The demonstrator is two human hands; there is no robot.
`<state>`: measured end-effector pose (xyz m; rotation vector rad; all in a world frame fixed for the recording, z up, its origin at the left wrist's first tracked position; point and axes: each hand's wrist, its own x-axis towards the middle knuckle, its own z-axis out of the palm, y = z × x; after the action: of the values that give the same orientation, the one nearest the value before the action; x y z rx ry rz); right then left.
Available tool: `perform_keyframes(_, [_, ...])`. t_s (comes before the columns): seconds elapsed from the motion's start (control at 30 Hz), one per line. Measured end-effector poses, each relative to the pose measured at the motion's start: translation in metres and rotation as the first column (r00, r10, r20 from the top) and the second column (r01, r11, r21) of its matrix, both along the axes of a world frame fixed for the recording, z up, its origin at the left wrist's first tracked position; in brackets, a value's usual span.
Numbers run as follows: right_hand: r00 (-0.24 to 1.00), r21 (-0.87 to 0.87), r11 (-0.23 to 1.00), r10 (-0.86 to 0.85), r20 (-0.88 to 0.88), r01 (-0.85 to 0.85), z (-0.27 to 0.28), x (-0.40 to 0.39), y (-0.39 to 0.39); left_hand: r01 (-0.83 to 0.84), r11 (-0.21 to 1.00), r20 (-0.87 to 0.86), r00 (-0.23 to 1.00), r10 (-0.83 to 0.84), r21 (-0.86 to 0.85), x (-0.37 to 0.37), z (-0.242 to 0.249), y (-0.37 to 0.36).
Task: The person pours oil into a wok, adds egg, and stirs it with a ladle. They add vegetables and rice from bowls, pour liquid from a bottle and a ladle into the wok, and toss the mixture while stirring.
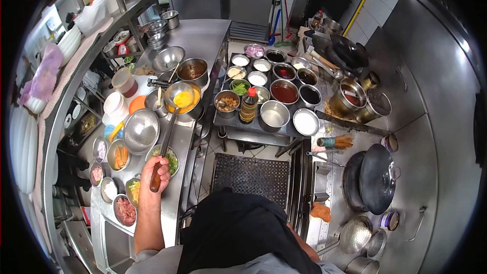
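Observation:
My left hand (156,174) is closed around the wooden handle of a long ladle (169,133). The bowl of the ladle holds bright yellow liquid that looks like beaten egg (183,99). It sits over a metal pot (189,114) with more orange-yellow liquid inside. Close to my left hand are a bowl of chopped greens (173,161) and a perforated metal colander (141,132). Only part of my right forearm shows, beside the black apron; the right hand itself is out of sight.
On the left counter stand bowls of raw meat (125,210) and sliced carrots (120,157). A middle stand bears several sauce pots and a red-capped bottle (248,105). Woks (378,179) and a skimmer (356,234) line the right side. A black mat (249,179) covers the floor.

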<state>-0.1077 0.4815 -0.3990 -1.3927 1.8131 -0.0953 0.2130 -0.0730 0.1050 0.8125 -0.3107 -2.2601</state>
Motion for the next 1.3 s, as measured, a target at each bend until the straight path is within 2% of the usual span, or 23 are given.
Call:
perform_keyframes(0.23, [0.955, -0.187, 0.941, 0.256, -0.149, -0.282, -0.068, 0.003, 0.018, 0.070, 0.997, -0.008, 0.998, -0.070, 0.020, 0.004, 0.014, 0.016])
perform_keyframes(0.33, [0.925, -0.291, 0.885, 0.305, -0.229, -0.364, -0.077, 0.003, 0.021, 0.076, 0.997, 0.118, 0.990, -0.072, -0.029, 0.006, 0.037, 0.035])
perform_keyframes(0.4, [0.883, -0.048, 0.906, 0.396, -0.252, -0.420, -0.065, 0.005, 0.024, 0.196, 0.976, 0.210, 0.962, -0.173, -0.091, 0.007, 0.052, 0.049])
perform_keyframes(0.43, [0.904, -0.120, 0.946, 0.244, -0.352, -0.302, -0.064, 0.010, 0.025, 0.186, 0.978, 0.260, 0.953, -0.155, -0.099, 0.002, 0.060, 0.059])
perform_keyframes(0.47, [0.995, 0.076, 0.995, -0.057, -0.086, 0.063, 0.005, 0.011, 0.008, 0.214, 0.972, 0.263, 0.947, -0.183, -0.095, -0.003, 0.068, 0.067])
perform_keyframes(0.5, [0.777, 0.295, 0.778, -0.611, 0.150, 0.555, 0.086, 0.013, -0.014, 0.232, 0.967, 0.301, 0.934, -0.191, -0.106, -0.012, 0.075, 0.076])
perform_keyframes(0.53, [0.389, 0.403, 0.405, -0.913, 0.126, 0.821, 0.208, 0.015, -0.053, 0.258, 0.959, 0.337, 0.919, -0.207, -0.117, -0.019, 0.078, 0.083])
perform_keyframes(0.6, [0.740, 0.051, 0.740, -0.672, 0.030, 0.671, 0.197, 0.011, -0.041, 0.287, 0.949, 0.428, 0.880, -0.206, -0.132, -0.032, 0.075, 0.097])
perform_keyframes(0.67, [0.772, -0.174, 0.753, -0.605, 0.195, 0.635, 0.141, 0.010, -0.026, 0.339, 0.935, 0.382, 0.881, -0.277, -0.103, -0.060, 0.080, 0.114])
perform_keyframes(0.73, [0.391, -0.035, 0.486, -0.657, 0.645, 0.873, 0.190, 0.013, -0.030, 0.470, 0.879, 0.317, 0.848, -0.425, -0.077, -0.094, 0.075, 0.122])
perform_keyframes(0.8, [0.334, -0.092, 0.395, -0.604, 0.723, 0.914, 0.254, 0.011, -0.034, 0.614, 0.785, 0.215, 0.780, -0.588, -0.081, -0.139, 0.071, 0.133])
perform_keyframes(0.83, [0.301, -0.093, 0.343, -0.626, 0.719, 0.935, 0.248, 0.012, -0.030, 0.672, 0.735, 0.186, 0.736, -0.651, -0.090, -0.164, 0.069, 0.138])
perform_keyframes(0.87, [-0.110, 0.244, 0.200, -0.516, 0.849, 0.949, 0.242, 0.010, -0.028, 0.720, 0.687, 0.158, 0.693, -0.703, -0.099, -0.191, 0.068, 0.145])
perform_keyframes(0.9, [-0.503, 0.564, 0.133, -0.321, 0.803, 0.815, 0.240, 0.008, -0.024, 0.758, 0.647, 0.129, 0.653, -0.747, -0.089, -0.218, 0.066, 0.151])
perform_keyframes(0.93, [-0.511, 0.561, 0.103, -0.304, 0.804, 0.821, 0.240, 0.010, -0.018, 0.806, 0.579, 0.134, 0.591, -0.795, -0.121, -0.245, 0.065, 0.156])
perform_keyframes(0.97, [-0.143, 0.217, 0.114, -0.459, 0.877, 0.969, 0.245, 0.012, -0.012, 0.845, 0.520, 0.132, 0.534, -0.835, -0.129, -0.274, 0.065, 0.164])
perform_keyframes(1.0, [0.225, -0.142, 0.183, -0.594, 0.773, 0.973, 0.250, 0.016, -0.008, 0.879, 0.456, 0.131, 0.473, -0.871, -0.137, -0.303, 0.063, 0.170])
perform_keyframes(1.03, [0.204, -0.144, 0.147, -0.604, 0.770, 0.979, 0.255, 0.020, -0.005, 0.911, 0.385, 0.141, 0.405, -0.903, -0.150, -0.333, 0.060, 0.178])
perform_keyframes(1.1, [-0.078, 0.037, -0.077, -0.644, 0.761, 0.996, 0.263, 0.028, -0.003, 0.957, 0.242, 0.139, 0.265, -0.954, -0.163, -0.395, 0.047, 0.192])
perform_keyframes(1.13, [-0.103, 0.036, -0.117, -0.643, 0.759, 0.992, 0.264, 0.031, -0.002, 0.971, 0.170, 0.126, 0.192, -0.973, -0.166, -0.426, 0.038, 0.200])
perform_keyframes(1.2, [-0.277, 0.100, -0.301, -0.629, 0.726, 0.948, 0.263, 0.039, -0.002, 0.986, 0.043, 0.203, 0.075, -0.976, -0.158, -0.486, 0.019, 0.221])
perform_keyframes(1.27, [-0.369, 0.099, -0.450, -0.563, 0.740, 0.887, 0.202, 0.059, -0.003, 0.985, -0.025, 0.352, 0.036, -0.935, -0.168, -0.541, -0.012, 0.244])
perform_keyframes(1.3, [-0.425, 0.100, -0.549, -0.504, 0.752, 0.830, 0.182, 0.065, -0.008, 0.971, -0.128, 0.435, -0.028, -0.900, -0.202, -0.568, -0.034, 0.253])
